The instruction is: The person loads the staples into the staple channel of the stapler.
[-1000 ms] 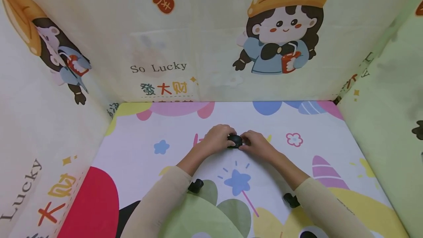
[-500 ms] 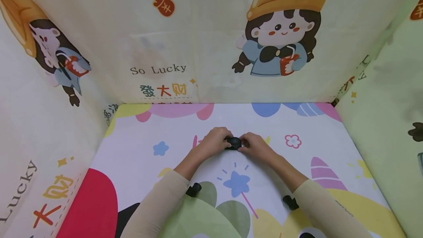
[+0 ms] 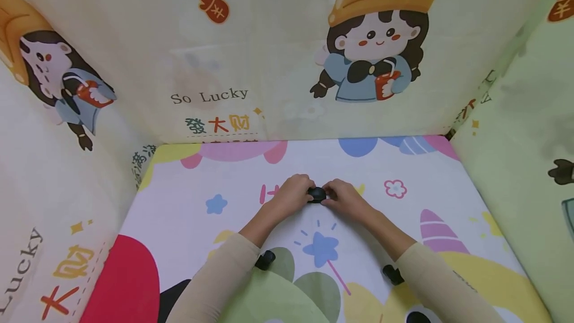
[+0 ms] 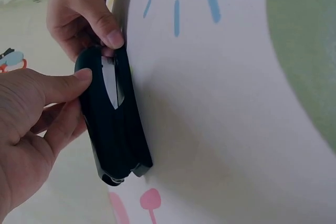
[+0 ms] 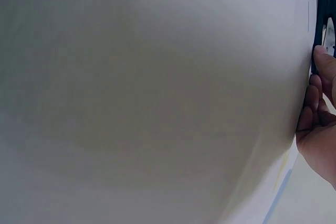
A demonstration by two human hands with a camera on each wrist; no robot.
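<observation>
A black stapler is on the patterned table between both hands in the head view. My left hand grips its upper arm, with the thumb on the near side in the left wrist view. At the stapler's other end, my right hand pinches the base, its thumb against the lower part and a fingertip in the gap between arm and base. A silvery metal strip shows in that gap. In the right wrist view, only part of the stapler appears at the right edge.
Cartoon-printed cloth walls enclose the table at the back and both sides. Small black devices, one by the left wrist and another by the right sleeve, sit along the forearms.
The head view has shifted slightly. Both hands keep their hold on the stapler, which stays in nearly the same place.
</observation>
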